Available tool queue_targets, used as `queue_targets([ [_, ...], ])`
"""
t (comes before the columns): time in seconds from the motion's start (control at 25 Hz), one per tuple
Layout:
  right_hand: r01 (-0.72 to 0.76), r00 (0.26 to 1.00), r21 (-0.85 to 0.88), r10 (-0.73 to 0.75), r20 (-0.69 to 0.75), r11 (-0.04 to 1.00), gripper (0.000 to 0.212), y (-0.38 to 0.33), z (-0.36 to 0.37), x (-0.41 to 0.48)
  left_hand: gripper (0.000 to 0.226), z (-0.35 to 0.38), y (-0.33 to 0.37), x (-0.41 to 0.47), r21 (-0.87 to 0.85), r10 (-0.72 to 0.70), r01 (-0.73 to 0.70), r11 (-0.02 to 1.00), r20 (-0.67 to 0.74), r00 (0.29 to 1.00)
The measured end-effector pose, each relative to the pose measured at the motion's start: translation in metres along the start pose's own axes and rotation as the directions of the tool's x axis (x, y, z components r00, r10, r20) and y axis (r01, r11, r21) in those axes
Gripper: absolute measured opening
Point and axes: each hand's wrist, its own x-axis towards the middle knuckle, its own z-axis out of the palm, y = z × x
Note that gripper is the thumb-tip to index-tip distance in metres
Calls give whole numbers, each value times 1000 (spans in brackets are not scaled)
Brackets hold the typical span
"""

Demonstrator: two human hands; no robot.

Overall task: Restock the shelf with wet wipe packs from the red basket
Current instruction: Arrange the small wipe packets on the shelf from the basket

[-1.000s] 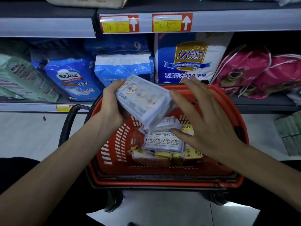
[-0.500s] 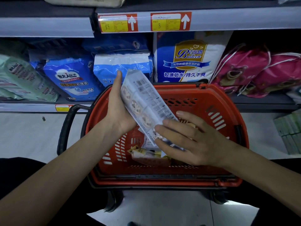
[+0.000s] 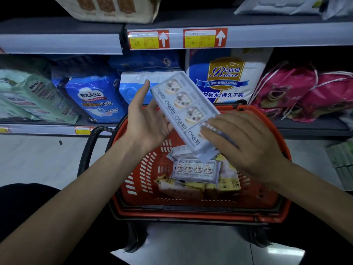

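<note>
A long lilac wet wipe pack (image 3: pixel 186 109) with a row of cartoon faces slants above the red basket (image 3: pixel 271 211). My left hand (image 3: pixel 148 121) lies palm up under its upper half, fingers spread. My right hand (image 3: pixel 242 146) grips its lower end from above. Inside the basket lie another lilac wet wipe pack (image 3: pixel 196 169) and several yellow packs (image 3: pixel 183 186). The shelf (image 3: pixel 309 128) runs behind the basket.
The shelf holds blue pad bags (image 3: pixel 91 100), a white and blue Baileen bag (image 3: pixel 227 77) and pink bear bags (image 3: pixel 298 92). An upper shelf edge carries red and yellow price tags (image 3: pixel 205 38). The basket's black handle (image 3: pixel 86 155) sticks out to the left. Green packs (image 3: pixel 342 163) lie at the right.
The lilac pack turned face up. My left hand opened flat beneath it, and my right hand rose with the pack's lower end. The view tilted upward.
</note>
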Motion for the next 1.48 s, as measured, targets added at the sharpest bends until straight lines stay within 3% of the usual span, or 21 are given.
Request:
queue_targets([
  [0.12,-181,980,110,171,98,977,38,3,-5,0,60,10,3,-6,-39,47,-47,998,-7,999],
  [0.2,-417,907,260,378,186,871,57,3,-9,3,47,18,6,-12,-41,64,-64,997,9,998],
  [0.28,-639,766,497,551,332,588,62,4,-16,11,32,25,9,-18,-10,88,-88,996,30,996],
  [0.36,-703,648,666,610,456,248,55,7,-25,19,23,30,11,-25,42,107,-108,993,31,994],
  [0.44,-663,553,746,629,547,-66,48,11,-32,21,18,32,12,-31,99,130,-133,986,40,991],
  [0.52,-570,473,739,593,652,-359,48,15,-37,22,30,31,14,-36,154,161,-170,973,67,985],
  [0.64,-440,442,681,518,732,-586,53,19,-46,24,40,32,17,-45,187,191,-211,959,121,974],
  [0.8,-387,331,591,491,806,-708,46,26,-69,28,49,41,16,-60,208,206,-245,947,195,959],
  [0.92,-373,310,577,488,816,-727,51,30,-85,27,56,52,17,-70,214,225,-272,938,220,949],
  [1.04,-354,360,606,494,791,-712,54,32,-98,29,54,64,23,-76,224,232,-285,932,236,944],
  [1.12,-365,414,663,524,744,-654,53,33,-106,33,56,75,29,-79,201,238,-283,938,222,946],
  [1.28,-372,513,771,578,635,-517,72,36,-117,35,43,109,42,-85,203,281,-333,921,249,927],
  [1.48,-395,521,821,635,570,-413,81,34,-134,35,61,158,47,-94,285,326,-420,862,325,888],
])
